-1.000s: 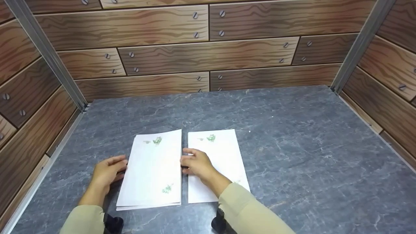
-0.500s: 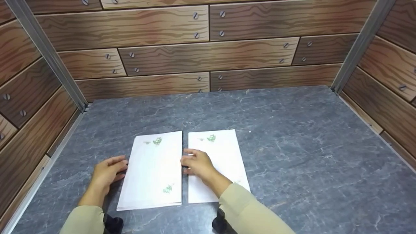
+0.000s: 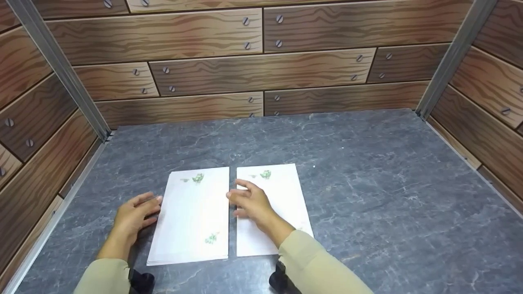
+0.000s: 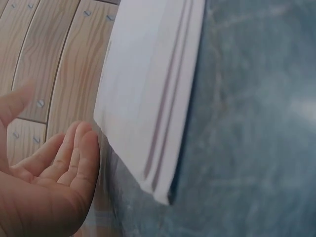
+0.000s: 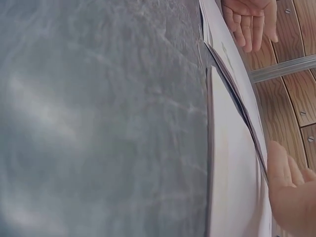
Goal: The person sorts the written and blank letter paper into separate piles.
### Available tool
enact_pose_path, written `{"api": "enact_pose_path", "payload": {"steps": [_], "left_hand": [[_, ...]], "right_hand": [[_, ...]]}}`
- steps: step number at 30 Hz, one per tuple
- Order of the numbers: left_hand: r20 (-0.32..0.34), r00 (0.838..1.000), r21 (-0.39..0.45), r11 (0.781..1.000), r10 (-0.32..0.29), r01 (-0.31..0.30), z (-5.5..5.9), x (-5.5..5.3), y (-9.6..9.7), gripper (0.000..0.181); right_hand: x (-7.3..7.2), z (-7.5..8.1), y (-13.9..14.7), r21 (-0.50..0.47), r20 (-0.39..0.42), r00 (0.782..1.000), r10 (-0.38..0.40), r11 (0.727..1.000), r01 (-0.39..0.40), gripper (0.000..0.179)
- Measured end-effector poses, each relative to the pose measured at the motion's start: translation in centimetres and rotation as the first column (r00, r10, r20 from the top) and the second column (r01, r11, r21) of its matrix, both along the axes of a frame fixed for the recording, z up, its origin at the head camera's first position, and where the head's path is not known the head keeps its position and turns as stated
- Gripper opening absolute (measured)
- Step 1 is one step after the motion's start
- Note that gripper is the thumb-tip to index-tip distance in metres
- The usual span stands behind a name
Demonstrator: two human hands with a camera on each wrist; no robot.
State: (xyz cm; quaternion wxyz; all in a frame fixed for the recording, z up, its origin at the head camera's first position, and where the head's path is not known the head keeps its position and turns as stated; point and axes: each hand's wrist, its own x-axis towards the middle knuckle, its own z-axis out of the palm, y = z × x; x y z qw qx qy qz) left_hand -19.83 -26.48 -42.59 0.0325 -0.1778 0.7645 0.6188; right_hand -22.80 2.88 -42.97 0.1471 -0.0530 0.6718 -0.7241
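Two stacks of white paper printed with small green motifs lie side by side in the head view, a narrow gap between them. My left hand (image 3: 132, 218) is at the left edge of the left stack (image 3: 192, 216), fingertips right at the paper. In the left wrist view its fingers (image 4: 89, 153) are nearly straight, and the stack's near edge (image 4: 170, 148) shows several layers. My right hand (image 3: 253, 204) reaches across the right stack (image 3: 282, 200), covering part of it. Its loosely spread fingers and thumb are by the left stack's right edge, gripping no sheet.
The grey marbled tabletop (image 3: 388, 192) extends behind and to the right of the papers. Wood-print panels (image 3: 204, 36) enclose the back and sides, with metal posts (image 3: 445, 61) at the corners. Dark wrist devices (image 3: 141, 281) sit below both sleeves.
The left stack's sheets have settled lower, and their edges line up more closely. My right hand has risen slightly and spread its fingers. The left hand's fingers shifted a little; the right stack stayed put.
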Motion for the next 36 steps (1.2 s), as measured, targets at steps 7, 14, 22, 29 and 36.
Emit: {"api": "enact_pose_path", "payload": {"steps": [7,14,22,29,36], "left_hand": [[-0.112,0.994,0.078,0.997,-0.005,0.014,0.4,0.0,0.2,0.078],[-0.172,0.985,0.09,0.995,-0.019,0.035,0.8,0.0,1.1,0.083],[-0.22,0.973,0.101,0.99,-0.072,0.096,1.1,-0.1,2.4,0.086],[-0.25,0.964,0.125,0.984,-0.092,0.127,1.2,-0.4,3.7,0.086],[-0.252,0.963,0.129,0.983,-0.098,0.134,1.2,-0.8,5.1,0.083]], "right_hand": [[-0.3,0.2,0.5,-0.036,-0.064,0.997,0.04,0.998,-0.042,0.066],[-0.6,0.3,1.2,-0.07,-0.117,0.992,0.05,0.996,-0.058,0.063],[-0.8,0.7,2.2,-0.072,-0.165,0.985,0.057,0.995,-0.07,0.066],[-1.2,0.8,3.2,-0.065,-0.177,0.983,0.042,0.996,-0.054,0.068],[-1.4,0.9,4.5,-0.028,-0.194,0.981,0.014,0.999,-0.02,0.071]]}}
